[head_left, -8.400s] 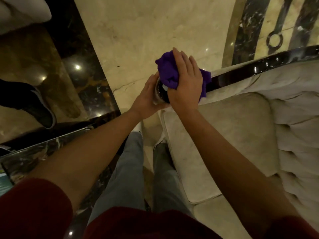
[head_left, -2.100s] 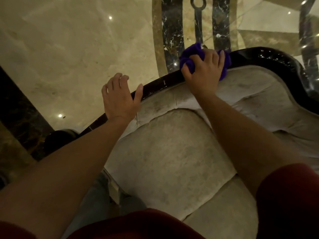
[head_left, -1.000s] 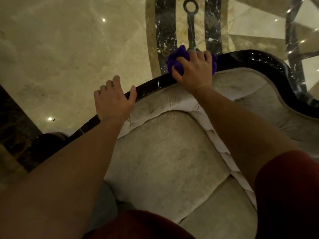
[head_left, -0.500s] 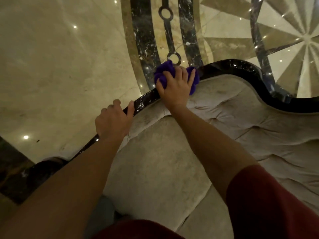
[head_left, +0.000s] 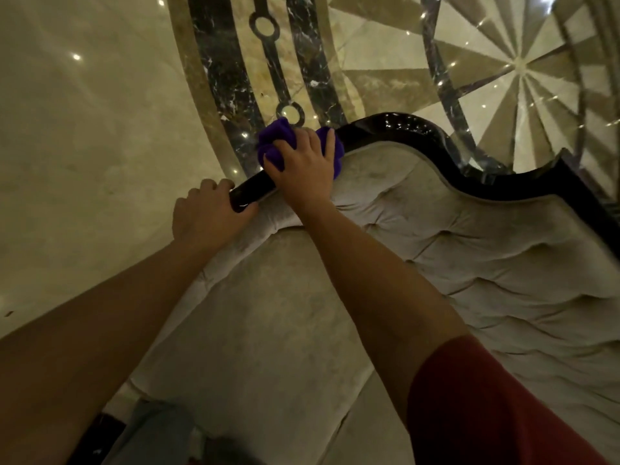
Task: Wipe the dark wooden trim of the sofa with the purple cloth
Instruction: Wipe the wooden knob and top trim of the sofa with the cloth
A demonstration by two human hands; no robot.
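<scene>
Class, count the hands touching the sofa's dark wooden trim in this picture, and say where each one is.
2. The left hand grips the dark wooden trim at its lower left stretch. The right hand presses the purple cloth onto the trim further up, just before the curved crest.

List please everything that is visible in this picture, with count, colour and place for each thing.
purple cloth: one, purple, bunched on the trim under the right hand.
dark wooden trim: one, glossy black, curving along the sofa's top edge.
sofa: one, beige, tufted, centre and right.
marble floor: cream with dark inlaid bands, behind the sofa.
sleeves: dark red, the right one at the lower right.
left hand: one, gripping the trim left of the cloth.
right hand: one, pressing the cloth onto the trim.
</scene>
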